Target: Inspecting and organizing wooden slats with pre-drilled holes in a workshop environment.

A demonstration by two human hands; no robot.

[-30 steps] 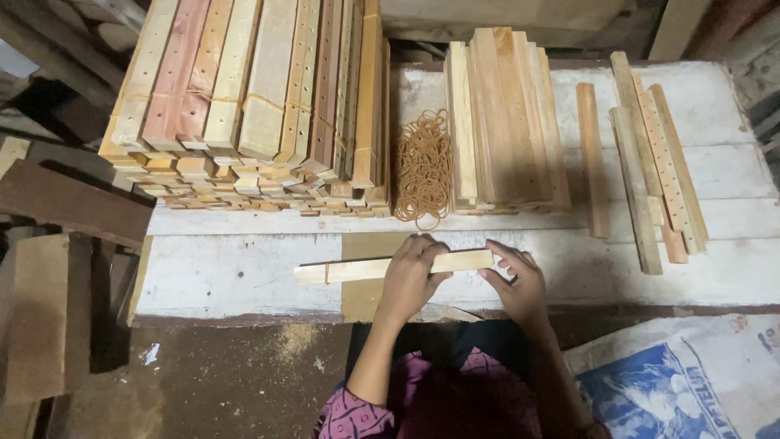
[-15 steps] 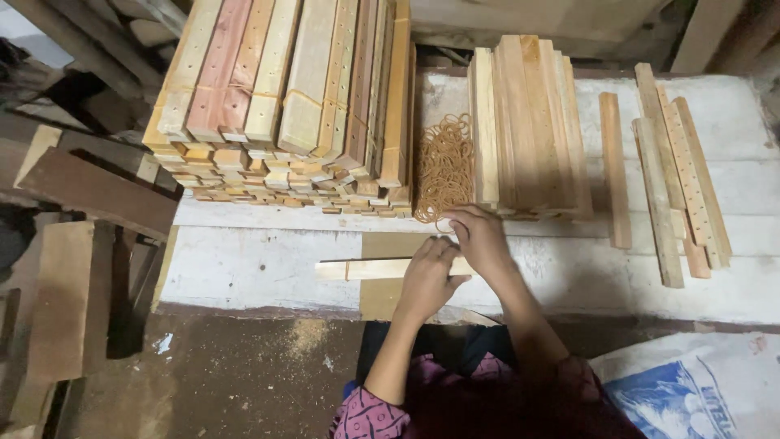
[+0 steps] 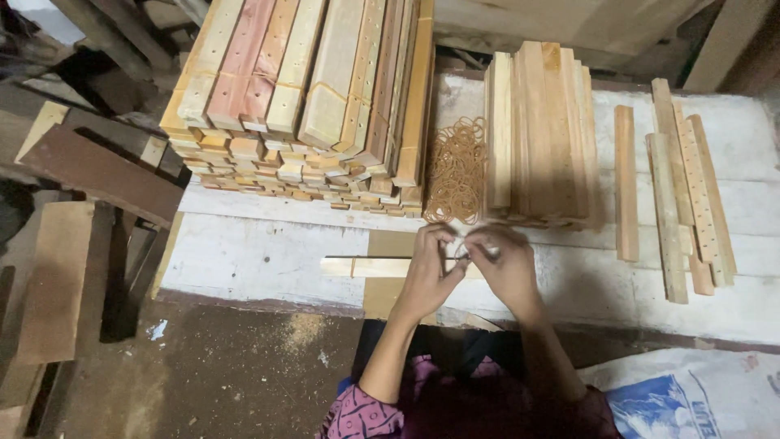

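White-painted workbench (image 3: pixel 244 260): both hands meet over the right end of a small bundle of wooden slats (image 3: pixel 382 267), left hand (image 3: pixel 431 272) and right hand (image 3: pixel 508 264) pinched closed on it

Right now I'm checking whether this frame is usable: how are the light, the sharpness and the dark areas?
Head view: the white table and the stacked wood strips are evenly lit and sharp; both hands, left and right, are slightly motion-blurred over the small bundle; the left edge and the floor fall into deep shadow; no glare.
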